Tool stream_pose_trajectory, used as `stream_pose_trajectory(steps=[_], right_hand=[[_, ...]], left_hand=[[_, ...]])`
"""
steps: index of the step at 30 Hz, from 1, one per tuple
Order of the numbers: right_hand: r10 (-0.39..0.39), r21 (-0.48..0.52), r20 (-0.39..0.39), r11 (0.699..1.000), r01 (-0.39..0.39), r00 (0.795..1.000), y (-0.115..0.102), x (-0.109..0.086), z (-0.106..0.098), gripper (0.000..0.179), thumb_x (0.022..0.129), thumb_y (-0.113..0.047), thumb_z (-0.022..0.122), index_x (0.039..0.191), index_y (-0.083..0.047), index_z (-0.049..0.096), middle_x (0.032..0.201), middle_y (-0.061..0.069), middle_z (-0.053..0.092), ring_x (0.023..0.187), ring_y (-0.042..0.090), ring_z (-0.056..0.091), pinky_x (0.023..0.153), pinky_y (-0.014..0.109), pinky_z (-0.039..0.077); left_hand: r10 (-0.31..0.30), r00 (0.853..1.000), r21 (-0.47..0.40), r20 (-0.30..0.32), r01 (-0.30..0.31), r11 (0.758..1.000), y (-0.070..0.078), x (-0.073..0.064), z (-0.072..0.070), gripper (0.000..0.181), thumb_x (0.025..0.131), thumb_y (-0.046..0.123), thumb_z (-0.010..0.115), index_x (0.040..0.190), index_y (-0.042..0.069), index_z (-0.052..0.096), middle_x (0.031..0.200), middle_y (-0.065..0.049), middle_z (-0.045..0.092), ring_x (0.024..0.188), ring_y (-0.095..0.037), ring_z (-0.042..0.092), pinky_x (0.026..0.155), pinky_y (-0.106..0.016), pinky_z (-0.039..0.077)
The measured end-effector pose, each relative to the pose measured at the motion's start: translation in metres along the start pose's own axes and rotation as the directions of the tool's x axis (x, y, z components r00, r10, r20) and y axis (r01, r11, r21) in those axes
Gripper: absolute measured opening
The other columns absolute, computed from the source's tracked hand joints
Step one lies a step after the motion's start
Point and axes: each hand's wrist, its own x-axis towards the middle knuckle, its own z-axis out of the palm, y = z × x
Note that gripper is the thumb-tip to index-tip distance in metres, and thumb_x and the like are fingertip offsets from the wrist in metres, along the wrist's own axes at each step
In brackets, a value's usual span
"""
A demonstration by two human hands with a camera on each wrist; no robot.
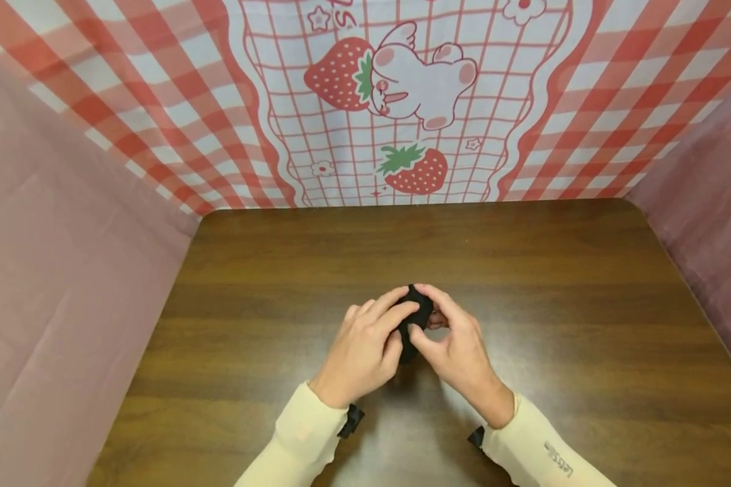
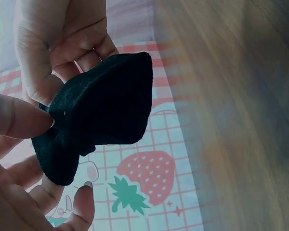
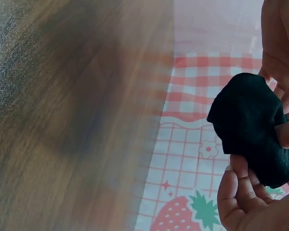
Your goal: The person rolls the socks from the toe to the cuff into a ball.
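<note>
A small piece of black cloth [image 1: 415,318] is held between both hands over the middle of the brown wooden table [image 1: 585,304]. My left hand [image 1: 365,345] curls its fingers over the cloth from the left. My right hand [image 1: 457,345] pinches it from the right with thumb and fingers. In the left wrist view the black cloth [image 2: 101,113] is folded into a thick wad, pinched by a thumb [image 2: 19,118]. The right wrist view has the same black cloth [image 3: 253,125] gripped by fingers [image 3: 238,190] at the right edge.
A red-and-white checked backdrop with strawberries and a cartoon rabbit [image 1: 402,101] stands behind the table. Pink cloth walls [image 1: 55,270] close in the left and right sides. Both arms wear cream sleeves [image 1: 298,439].
</note>
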Motion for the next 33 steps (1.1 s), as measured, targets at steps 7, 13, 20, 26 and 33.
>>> stream_pose_trajectory(steps=[7,13,20,26,33], right_hand=[[-0.002,0.055,-0.002,0.999,0.002,1.0,0.002,0.003,0.001,0.052,0.075,0.011,0.073,0.125,-0.001,0.061,0.1,0.013,0.069,0.071,0.016,0.065,0.064,0.027,0.055],[0.183,0.2,-0.042,0.965,-0.171,0.982,0.001,0.008,0.0,0.047,0.077,0.017,0.07,0.12,0.001,0.06,0.093,0.013,0.064,0.072,0.016,0.062,0.065,0.021,0.053],[0.247,0.291,-0.115,0.934,-0.205,0.962,0.001,0.011,-0.001,0.042,0.076,0.019,0.066,0.115,0.006,0.059,0.087,0.018,0.063,0.07,0.012,0.062,0.063,0.018,0.05],[0.311,0.373,-0.173,0.899,-0.23,0.935,0.001,0.013,-0.001,0.042,0.075,0.022,0.063,0.114,0.009,0.058,0.087,0.015,0.065,0.071,0.011,0.065,0.065,0.018,0.052],[0.402,0.495,-0.215,0.831,-0.255,0.89,0.0,0.014,0.001,0.041,0.075,0.023,0.06,0.112,0.008,0.057,0.087,0.008,0.066,0.07,0.013,0.064,0.063,0.021,0.053]], left_hand=[[0.001,1.0,-0.016,-0.002,-0.001,1.0,-0.003,0.002,0.0,0.04,0.088,0.001,0.054,0.125,0.01,0.067,0.132,-0.012,0.059,0.105,-0.024,0.064,0.081,-0.043,0.047],[0.001,1.0,-0.025,-0.007,-0.001,1.0,-0.003,0.003,0.002,0.041,0.089,0.0,0.052,0.127,0.008,0.068,0.109,-0.007,0.059,0.09,-0.017,0.061,0.079,-0.039,0.046],[0.028,0.996,0.031,-0.085,-0.025,0.999,-0.003,0.002,0.004,0.027,0.089,0.002,0.056,0.11,0.008,0.072,0.097,0.001,0.066,0.086,-0.014,0.063,0.078,-0.035,0.042],[0.044,0.99,0.055,-0.136,-0.036,0.998,-0.004,0.003,0.004,0.021,0.084,0.001,0.06,0.1,0.008,0.071,0.095,0.001,0.067,0.085,-0.013,0.064,0.077,-0.035,0.042],[0.021,0.988,0.023,-0.15,-0.018,1.0,-0.004,0.003,0.003,0.019,0.08,0.004,0.062,0.097,0.008,0.069,0.093,0.0,0.067,0.08,-0.013,0.062,0.076,-0.035,0.042]])
